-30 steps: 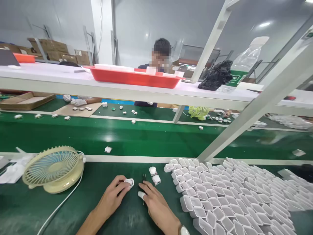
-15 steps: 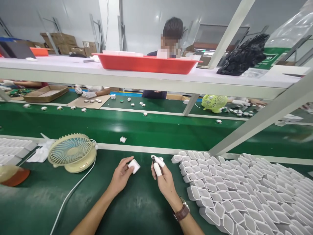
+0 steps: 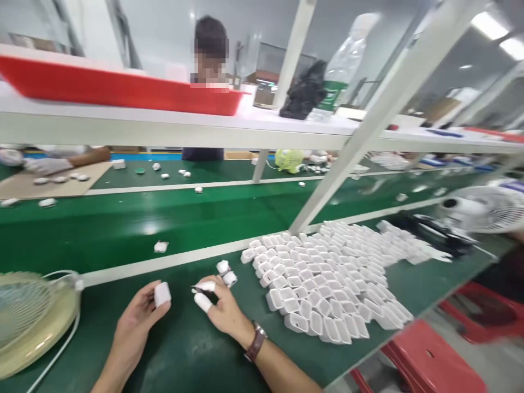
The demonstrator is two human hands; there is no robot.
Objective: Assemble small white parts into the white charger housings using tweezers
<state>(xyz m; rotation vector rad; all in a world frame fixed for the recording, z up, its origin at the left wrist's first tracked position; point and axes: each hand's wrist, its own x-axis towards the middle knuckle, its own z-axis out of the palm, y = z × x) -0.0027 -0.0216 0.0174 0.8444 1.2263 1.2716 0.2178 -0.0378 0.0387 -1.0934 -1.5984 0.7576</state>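
My left hand [image 3: 141,316] is closed around a small white plastic housing [image 3: 162,295], held upright between thumb and fingers over the green bench. To its right, my right hand [image 3: 219,305] wears white finger covers and a wristwatch [image 3: 256,343]. Its thumb and forefinger pinch a small dark tool [image 3: 212,296] with a thin tip pointing left; its exact kind is unclear. The tool and the housing are apart. Just beyond the right knuckles sit two small white pieces [image 3: 223,267], partly hidden by the hand.
Many white open housings [image 3: 315,278] stand packed on the right. A pale fan [image 3: 36,322] and its cord lie left. White parts [image 3: 161,246] sit on the green belt [image 3: 123,218]. A slanted post [image 3: 327,180] supports the shelf holding a red tray [image 3: 123,90]. Red stools [image 3: 434,355] stand lower right.
The view has swung to the right, bringing a white fan and stools into sight. Both hands keep their hold; the dark tool now points more to the left. Two white pieces show behind my right hand.
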